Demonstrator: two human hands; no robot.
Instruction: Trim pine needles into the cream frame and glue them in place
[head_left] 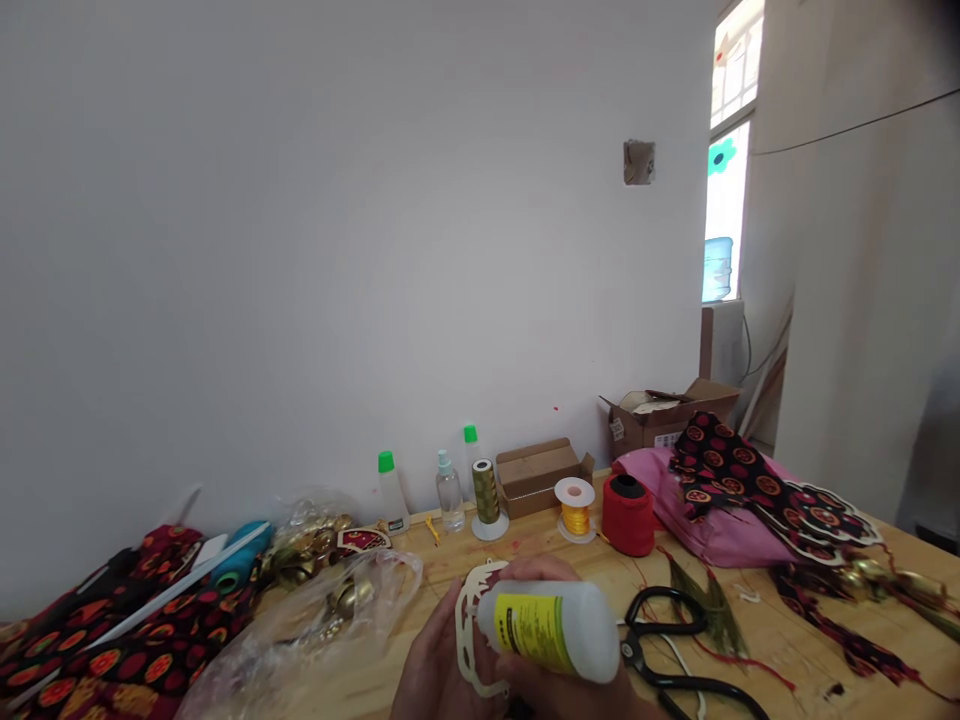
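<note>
One white squeeze bottle [551, 630] is held sideways over the tabletop's [787, 640] near edge, its long axis left-right and its neck end pointing left at a cream cut-out [469, 625]. Its yellow label carries dark print too small to read. The right hand [562, 692] has its fingers clamped around the bottle. The left hand [435, 665] grips the cut-out. Black scissors [667, 650] lie just right.
</note>
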